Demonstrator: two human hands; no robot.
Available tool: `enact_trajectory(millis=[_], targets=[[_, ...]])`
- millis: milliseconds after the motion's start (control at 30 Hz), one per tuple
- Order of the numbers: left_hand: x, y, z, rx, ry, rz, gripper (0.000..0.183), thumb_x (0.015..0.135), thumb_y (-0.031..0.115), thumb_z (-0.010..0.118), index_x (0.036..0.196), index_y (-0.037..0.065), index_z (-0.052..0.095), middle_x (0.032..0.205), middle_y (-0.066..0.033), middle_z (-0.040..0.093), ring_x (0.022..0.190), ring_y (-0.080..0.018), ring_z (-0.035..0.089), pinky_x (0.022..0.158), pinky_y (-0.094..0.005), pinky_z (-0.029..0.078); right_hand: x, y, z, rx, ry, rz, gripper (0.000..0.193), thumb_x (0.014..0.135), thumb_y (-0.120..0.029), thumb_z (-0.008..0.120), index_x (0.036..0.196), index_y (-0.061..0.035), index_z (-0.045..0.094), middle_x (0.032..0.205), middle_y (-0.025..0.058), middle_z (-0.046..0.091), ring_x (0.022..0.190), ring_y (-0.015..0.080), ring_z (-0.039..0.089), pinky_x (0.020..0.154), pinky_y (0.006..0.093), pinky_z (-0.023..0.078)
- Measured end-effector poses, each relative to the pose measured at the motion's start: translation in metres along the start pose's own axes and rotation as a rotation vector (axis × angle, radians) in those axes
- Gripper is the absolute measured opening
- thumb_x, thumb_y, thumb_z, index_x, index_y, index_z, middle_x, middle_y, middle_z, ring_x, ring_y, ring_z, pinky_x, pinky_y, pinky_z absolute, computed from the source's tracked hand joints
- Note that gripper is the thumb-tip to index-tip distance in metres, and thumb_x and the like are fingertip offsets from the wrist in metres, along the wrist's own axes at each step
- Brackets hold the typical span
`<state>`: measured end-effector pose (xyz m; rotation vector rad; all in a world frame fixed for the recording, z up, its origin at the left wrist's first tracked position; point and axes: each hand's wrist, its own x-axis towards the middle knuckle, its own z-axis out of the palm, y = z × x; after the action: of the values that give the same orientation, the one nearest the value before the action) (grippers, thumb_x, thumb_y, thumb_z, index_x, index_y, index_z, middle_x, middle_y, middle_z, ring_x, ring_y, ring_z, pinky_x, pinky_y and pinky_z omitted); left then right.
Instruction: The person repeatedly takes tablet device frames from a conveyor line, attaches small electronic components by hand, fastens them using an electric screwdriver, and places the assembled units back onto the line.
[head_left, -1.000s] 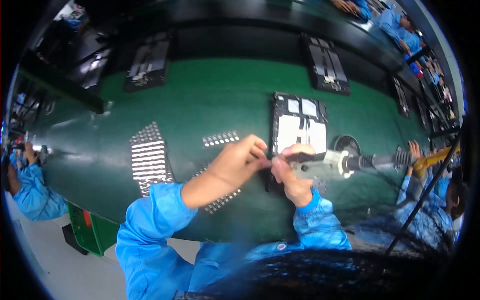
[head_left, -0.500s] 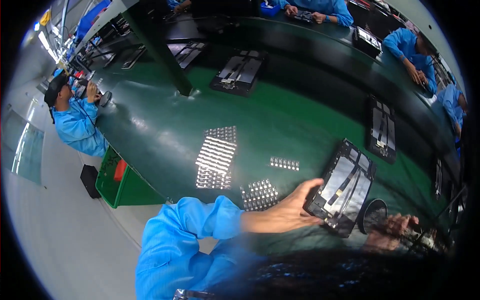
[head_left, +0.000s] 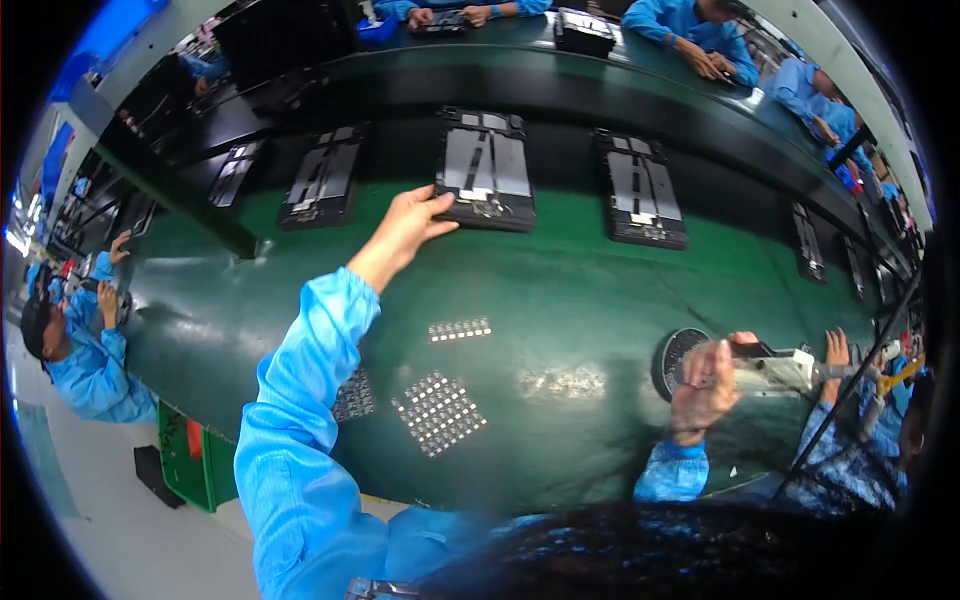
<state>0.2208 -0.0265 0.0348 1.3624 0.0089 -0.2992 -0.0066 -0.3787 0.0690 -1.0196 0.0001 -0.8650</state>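
A long green tabletop (head_left: pixel 560 290) stretches before me with a dark strip along its far side, and there the person's left hand (head_left: pixel 408 225) pinches the near left corner of a black tablet-like device (head_left: pixel 510 168), its long axis running away from the body. Gaps separate it from similar devices left (head_left: pixel 325 175) and right (head_left: pixel 640 190), with bare green before its near edge. A short parts strip (head_left: pixel 460 330) and parts sheet (head_left: pixel 440 412) lie nearer; the right hand (head_left: pixel 706 388) overlaps a round black dish (head_left: pixel 670 365), its grip unclear to me.
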Motion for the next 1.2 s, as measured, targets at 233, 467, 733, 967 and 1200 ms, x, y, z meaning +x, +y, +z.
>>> enact_trajectory(millis=[233, 467, 733, 967, 1200], targets=[[-0.008, 0.042, -0.16, 1.43, 0.402, 0.682, 0.087, 0.067, 0.038, 0.085, 0.138, 0.005, 0.048, 0.131, -0.0225, 0.051, 0.119, -0.0388, 0.049, 0.101, -0.0442, 0.04, 0.002, -0.016, 0.003, -0.145, -0.009, -0.058, 0.026, 0.088, -0.002, 0.057, 0.111, -0.0047, 0.045, 0.067, 0.0015, 0.045, 0.043, 0.0088, 0.035, 0.038, 0.0246, 0.026], [-0.017, 0.018, -0.249, 1.217, 0.347, 0.457, 0.067, 0.074, 0.033, 0.081, 0.13, 0.006, 0.056, 0.123, -0.0223, 0.057, 0.117, -0.0322, 0.054, 0.101, -0.0379, 0.041, 0.006, -0.011, -0.022, -0.069, 0.021, 0.015, 0.027, 0.09, -0.007, 0.058, 0.115, -0.0094, 0.05, 0.068, -0.0011, 0.044, 0.048, 0.0068, 0.035, 0.041, 0.023, 0.028], [-0.016, 0.026, -0.225, -0.244, 0.367, 0.256, 0.028, 0.091, 0.017, 0.065, 0.111, -0.001, 0.06, 0.107, -0.0124, 0.062, 0.099, -0.0215, 0.062, 0.088, -0.0369, 0.054, 0.012, -0.009, -0.015, -0.015, -0.014, 0.014, 0.023, 0.093, -0.007, 0.056, 0.116, -0.0055, 0.052, 0.067, -0.0022, 0.039, 0.051, 0.0051, 0.033, 0.046, 0.0207, 0.025], [-0.142, 0.006, -0.182, -0.37, 0.403, 0.215, 0.031, 0.093, 0.015, 0.061, 0.119, -0.003, 0.058, 0.108, -0.0122, 0.065, 0.09, -0.0202, 0.064, 0.074, -0.0334, 0.056, -0.001, -0.013, -0.018, -0.111, -0.028, 0.04, 0.023, 0.095, -0.01, 0.054, 0.117, -0.0048, 0.048, 0.064, -0.0042, 0.03, 0.053, 0.0034, 0.026, 0.047, 0.0205, 0.022], [-0.319, -0.01, -0.217, -0.227, 0.544, 0.098, 0.043, 0.096, 0.014, 0.055, 0.131, -0.009, 0.048, 0.118, -0.014, 0.063, 0.1, -0.0198, 0.066, 0.091, -0.0339, 0.054, 0.002, -0.014, -0.041, 0.059, -0.194, 0.177, 0.028, 0.094, -0.01, 0.056, 0.12, -0.0069, 0.048, 0.063, -0.0055, 0.032, 0.053, 0.0026, 0.028, 0.047, 0.0201, 0.022]])
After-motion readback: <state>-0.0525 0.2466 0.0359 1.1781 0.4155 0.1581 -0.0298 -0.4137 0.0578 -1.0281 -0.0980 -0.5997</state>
